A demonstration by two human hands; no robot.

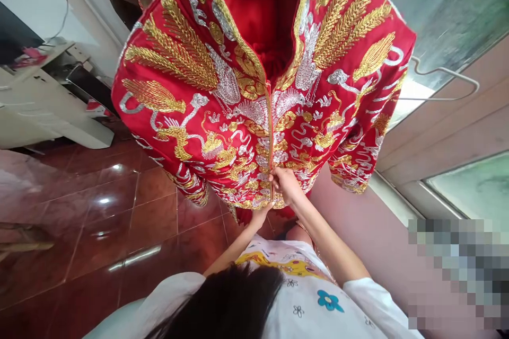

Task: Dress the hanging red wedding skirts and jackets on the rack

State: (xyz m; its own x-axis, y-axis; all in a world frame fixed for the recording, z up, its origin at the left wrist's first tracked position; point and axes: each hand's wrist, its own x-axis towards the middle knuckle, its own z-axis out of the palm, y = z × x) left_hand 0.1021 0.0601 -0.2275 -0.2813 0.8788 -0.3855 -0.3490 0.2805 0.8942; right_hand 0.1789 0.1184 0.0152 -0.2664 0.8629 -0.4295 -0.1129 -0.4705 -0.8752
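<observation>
A red jacket (207, 111), thickly embroidered in gold and silver, hangs upright in front of me. Its collar is spread in a deep V that shows a shiny red lining. Down the middle runs the front closure, where the two edges meet. My right hand (284, 183) is closed in a pinch on this closure, low on the jacket; any small pull between the fingertips is hidden. Just below, my left hand (262, 213) grips the bottom hem at the centre, its fingers partly hidden by the cloth. Both sleeves dangle loose at the sides.
A pale metal hanger (449, 77) sticks out by the window at the right. A white desk (51, 108) with items on it stands at the left. Glossy reddish tiles (155, 201) cover the floor. A wooden piece (27, 238) juts in at the lower left.
</observation>
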